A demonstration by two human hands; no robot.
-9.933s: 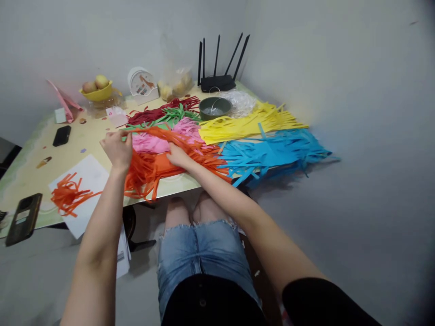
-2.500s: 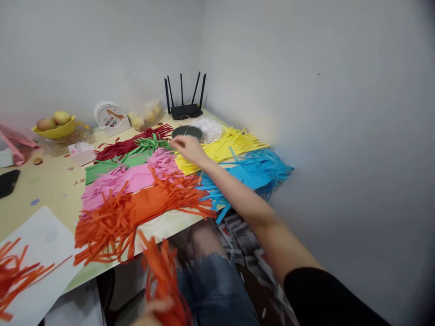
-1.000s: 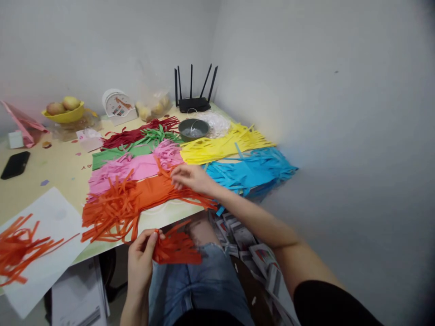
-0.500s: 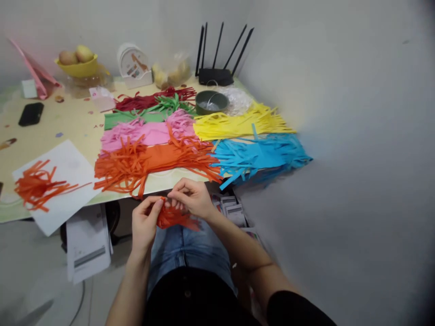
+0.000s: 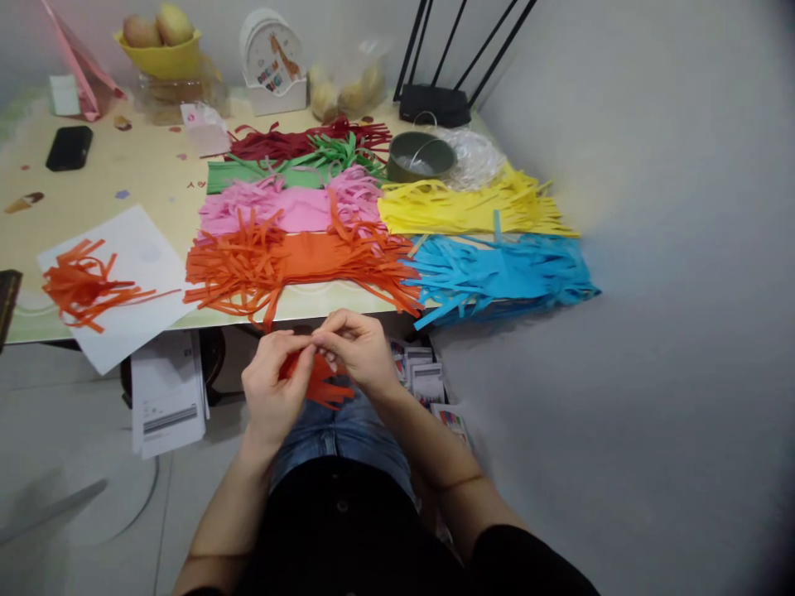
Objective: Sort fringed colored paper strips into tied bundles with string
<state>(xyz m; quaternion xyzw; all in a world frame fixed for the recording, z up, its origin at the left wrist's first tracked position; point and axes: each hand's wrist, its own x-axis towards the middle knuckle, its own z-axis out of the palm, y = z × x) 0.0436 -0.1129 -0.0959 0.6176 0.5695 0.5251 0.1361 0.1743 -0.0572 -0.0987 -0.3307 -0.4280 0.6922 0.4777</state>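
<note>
In the head view, the left hand (image 5: 277, 385) pinches an orange tassel (image 5: 324, 384) above the lap (image 5: 339, 430); the right hand (image 5: 361, 354) meets it there, its own grip unclear. On the table (image 5: 152, 180), a yellow bowl (image 5: 162, 63) holds fruit (image 5: 175, 25), a green pot (image 5: 411, 170) something clear, and a see-through bag (image 5: 368, 51) yellowish lumps (image 5: 366, 85).

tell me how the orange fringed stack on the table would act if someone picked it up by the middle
The orange fringed stack would probably droop at both ends, since its thin strips already curl and flop. The uncut middle may stay flatter, as it lies smooth there. Some strips could catch on the blue fringed stack, where their ends meet.
</note>
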